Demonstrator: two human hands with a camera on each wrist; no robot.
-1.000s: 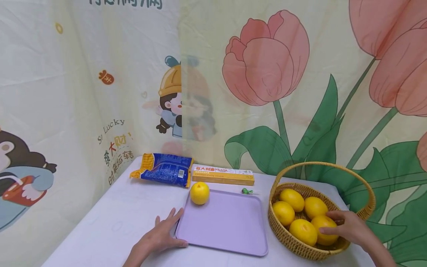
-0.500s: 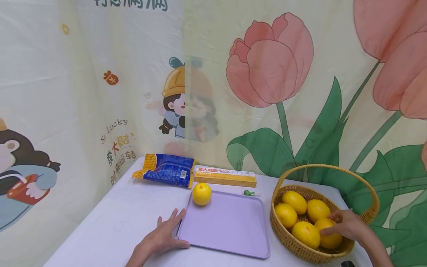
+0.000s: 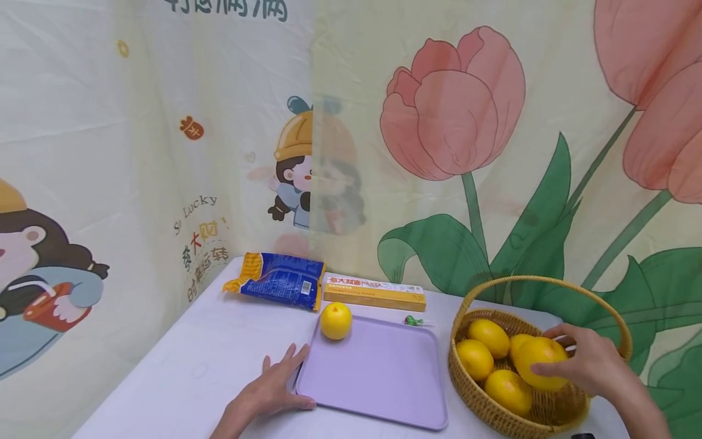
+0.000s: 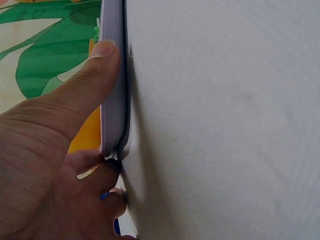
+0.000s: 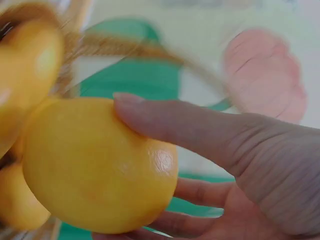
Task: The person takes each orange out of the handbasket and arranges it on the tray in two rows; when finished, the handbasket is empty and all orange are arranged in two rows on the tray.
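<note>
My right hand holds a yellow-orange orange between thumb and fingers, raised above the wicker basket. In the right wrist view the thumb lies on top of this orange and fingers show below it. Several other oranges lie in the basket; the raised one partly hides one of them. My left hand rests at the near left corner of the lilac tray, fingers spread. Its thumb touches the tray's rim in the left wrist view. One orange sits at the tray's far left corner.
Behind the tray lie a blue and yellow bag, a pasta box and a small green lollipop. The basket's handle arches over its far side. A printed curtain hangs behind the white table.
My right hand has lifted the orange from among the others, up off the basket's near right part. The left hand stays at the tray corner. The head view has shifted slightly left.
</note>
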